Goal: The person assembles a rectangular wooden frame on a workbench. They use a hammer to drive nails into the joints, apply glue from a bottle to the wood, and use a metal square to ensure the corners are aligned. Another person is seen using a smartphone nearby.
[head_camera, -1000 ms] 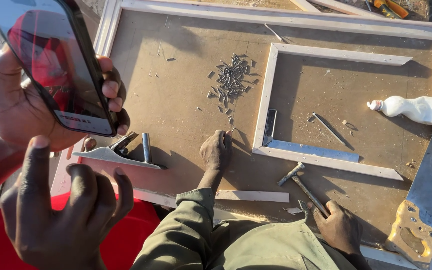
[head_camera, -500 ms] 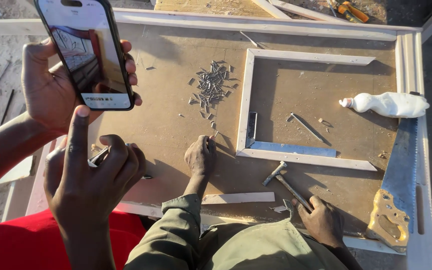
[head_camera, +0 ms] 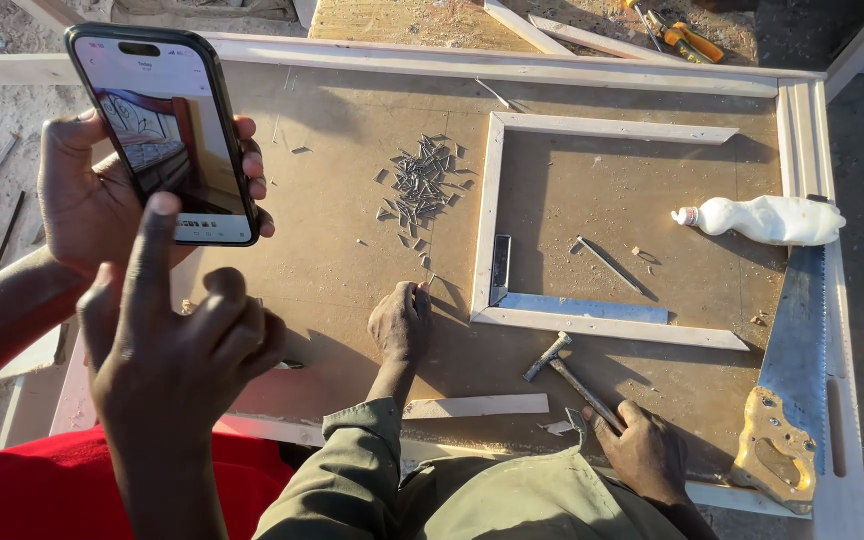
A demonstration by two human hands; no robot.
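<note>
My left hand [head_camera: 87, 205] holds a black smartphone [head_camera: 167, 135] upright at the upper left, its screen lit with a picture. Just below it is my right hand [head_camera: 187, 340], empty, with the index finger stretched up to the phone's lower edge and the other fingers loosely curled. Beyond my hands lies a brown board [head_camera: 342, 250]. A co-worker in a green sleeve rests one hand [head_camera: 400, 322] on the board, pinching a nail near a pile of nails [head_camera: 422, 185]. The co-worker's other hand [head_camera: 644, 450] lies on a hammer [head_camera: 572, 378].
A pale wooden frame [head_camera: 492, 215] lies on the board with a metal square [head_camera: 552, 303] in its corner. A white glue bottle [head_camera: 767, 220] and a handsaw [head_camera: 792, 390] sit at the right. A loose wood strip [head_camera: 474, 406] lies near the front edge. Tools lie on sand beyond.
My right hand has risen and its index finger has reached the phone's lower edge. The phone has shifted slightly and shows a different picture. The co-worker's hands have barely moved.
</note>
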